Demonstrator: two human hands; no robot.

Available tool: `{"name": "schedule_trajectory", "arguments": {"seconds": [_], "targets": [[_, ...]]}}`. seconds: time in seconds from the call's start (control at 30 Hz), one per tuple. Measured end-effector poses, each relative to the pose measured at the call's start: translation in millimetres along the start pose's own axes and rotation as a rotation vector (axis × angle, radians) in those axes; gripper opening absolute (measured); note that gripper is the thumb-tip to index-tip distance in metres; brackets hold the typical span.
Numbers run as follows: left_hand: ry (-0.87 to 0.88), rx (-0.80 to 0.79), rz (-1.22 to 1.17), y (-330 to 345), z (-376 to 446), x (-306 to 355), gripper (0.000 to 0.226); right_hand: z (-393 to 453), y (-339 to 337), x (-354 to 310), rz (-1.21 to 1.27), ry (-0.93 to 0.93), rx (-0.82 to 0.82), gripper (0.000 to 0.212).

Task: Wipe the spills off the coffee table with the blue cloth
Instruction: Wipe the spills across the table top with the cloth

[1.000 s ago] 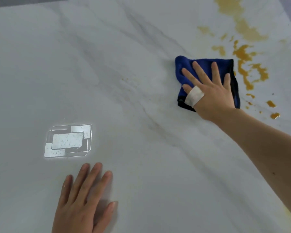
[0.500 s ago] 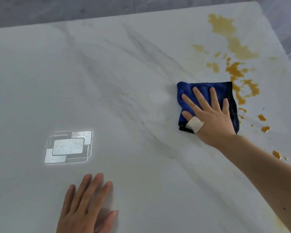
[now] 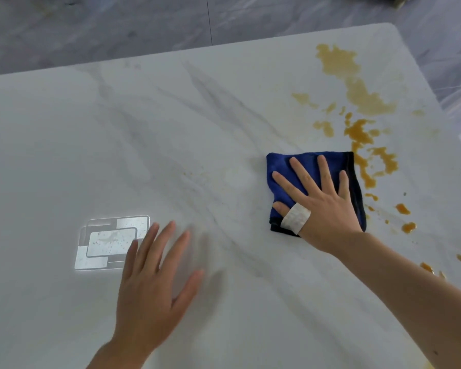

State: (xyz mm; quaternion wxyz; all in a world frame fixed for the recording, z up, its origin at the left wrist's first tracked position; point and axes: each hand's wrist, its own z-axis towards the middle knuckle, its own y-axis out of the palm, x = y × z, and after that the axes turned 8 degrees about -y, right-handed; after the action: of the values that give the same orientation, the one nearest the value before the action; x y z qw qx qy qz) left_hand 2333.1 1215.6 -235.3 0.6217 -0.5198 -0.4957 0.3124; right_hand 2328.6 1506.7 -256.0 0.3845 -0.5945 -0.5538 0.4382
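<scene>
Since 1.0 s ago the left hand (image 3: 155, 286) has slid forward across the white marble-veined bench (image 3: 171, 129), and its fingertips now reach the right edge of the bright rectangular light reflection (image 3: 112, 242); the right hand has kept its place on the cloth. Nearest the camera, that left hand lies palm-down with fingers straight and spread, grasping nothing, most likely as a brace for the lean across the slab. Further out, the right hand (image 3: 322, 206) presses flat on the folded dark-blue microfibre cloth (image 3: 280, 166), its 4 fingers fanned and released rather than clenched, a white tape band (image 3: 296, 218) round the thumb; the open palm spreads pressure over the whole pad. The cloth rests on the bench, its black-trimmed right edge just touching the orange-brown liquid spill (image 3: 362, 131), well set for a sweep rightward. Beyond it, paler blotches run toward the far right corner, and separate drops lie to the cloth's right, so most of the wiping is not yet done.
</scene>
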Motion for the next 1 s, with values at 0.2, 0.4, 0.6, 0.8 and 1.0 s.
{"name": "schedule_trajectory", "arguments": {"seconds": [0.2,0.4,0.6,0.8,1.0], "targets": [[-0.037,-0.022,0.053,10.4,84.4,12.5,0.065,-1.5,-0.1,0.7,0.007,-0.017,-0.022,0.058],[-0.022,-0.072,0.127,21.8,123.6,9.4,0.07,-2.2,-2.6,3.9,-0.037,-0.021,-0.014,0.061],[0.004,-0.095,0.125,24.7,129.2,10.3,0.067,-1.0,-6.0,-2.8,-0.043,0.018,0.015,0.058],[0.01,-0.098,0.126,24.5,128.2,12.6,0.065,-2.7,-6.2,-17.6,-0.053,0.018,0.04,0.054],[0.021,-0.102,0.14,24.6,130.0,11.8,0.064,12.6,-5.0,-48.3,-0.066,-0.178,0.012,0.054]]}}
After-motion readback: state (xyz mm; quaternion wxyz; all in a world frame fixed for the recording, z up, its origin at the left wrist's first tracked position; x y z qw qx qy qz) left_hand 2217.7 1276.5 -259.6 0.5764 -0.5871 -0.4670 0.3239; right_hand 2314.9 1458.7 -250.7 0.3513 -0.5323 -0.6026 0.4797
